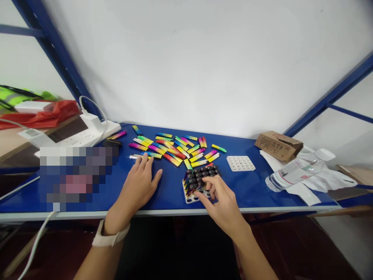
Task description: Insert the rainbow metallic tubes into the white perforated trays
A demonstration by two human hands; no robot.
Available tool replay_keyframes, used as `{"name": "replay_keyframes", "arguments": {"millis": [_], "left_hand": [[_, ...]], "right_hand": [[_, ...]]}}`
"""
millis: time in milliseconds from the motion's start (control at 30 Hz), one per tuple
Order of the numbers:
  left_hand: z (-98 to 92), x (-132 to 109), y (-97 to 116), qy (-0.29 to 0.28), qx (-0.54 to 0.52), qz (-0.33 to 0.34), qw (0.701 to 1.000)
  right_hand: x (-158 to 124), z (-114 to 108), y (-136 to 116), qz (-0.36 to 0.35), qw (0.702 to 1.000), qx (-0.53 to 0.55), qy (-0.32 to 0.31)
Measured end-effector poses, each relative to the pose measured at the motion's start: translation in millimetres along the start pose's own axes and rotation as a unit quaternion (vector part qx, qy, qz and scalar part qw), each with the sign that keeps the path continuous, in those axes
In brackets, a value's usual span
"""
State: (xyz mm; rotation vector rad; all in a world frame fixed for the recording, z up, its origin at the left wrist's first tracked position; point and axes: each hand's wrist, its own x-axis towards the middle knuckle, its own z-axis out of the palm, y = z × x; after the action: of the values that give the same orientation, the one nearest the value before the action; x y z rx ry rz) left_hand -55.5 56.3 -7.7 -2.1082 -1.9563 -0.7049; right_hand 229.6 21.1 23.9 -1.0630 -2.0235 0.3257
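Several rainbow-coloured flat sticks (pixel 175 148) lie scattered on the blue table (pixel 250 190). A white tray (pixel 189 197) near the front edge holds several black-topped sticks (pixel 201 174) standing upright. My left hand (pixel 140 184) lies flat on the table, fingers stretched toward a silver-ended stick (pixel 134 156). My right hand (pixel 220 200) rests at the tray's right side with fingers curled onto the black tops; whether it grips one is hidden.
An empty white holed tray (pixel 240 163) lies right of the sticks. Farther right are a cardboard box (pixel 278 145), a plastic bottle (pixel 295 171) on its side and white paper. A white power strip (pixel 84 134) with cables sits at the left, beside a blurred patch.
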Motion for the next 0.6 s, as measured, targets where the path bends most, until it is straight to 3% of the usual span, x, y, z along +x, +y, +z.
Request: {"name": "replay_keyframes", "arguments": {"millis": [67, 300, 433, 600], "left_hand": [[0.3, -2.5, -6.2, -0.012, 0.03, 0.005, 0.999], [-18.0, -23.3, 5.4, 0.075, 0.014, 0.009, 0.997], [-14.3, -24.0, 9.5, 0.071, 0.054, 0.001, 0.996], [-11.4, -25.4, 6.4, 0.084, 0.003, 0.014, 0.996]], "right_hand": [[0.2, -1.6, -2.6, -0.003, 1.0, 0.004, 0.005], [1.4, -4.1, -9.7, -0.065, 0.995, 0.04, 0.066], [2.1, -5.4, -13.9, -0.081, 0.992, 0.061, 0.076], [-0.1, -2.2, -18.1, -0.092, 0.989, 0.076, 0.082]]}}
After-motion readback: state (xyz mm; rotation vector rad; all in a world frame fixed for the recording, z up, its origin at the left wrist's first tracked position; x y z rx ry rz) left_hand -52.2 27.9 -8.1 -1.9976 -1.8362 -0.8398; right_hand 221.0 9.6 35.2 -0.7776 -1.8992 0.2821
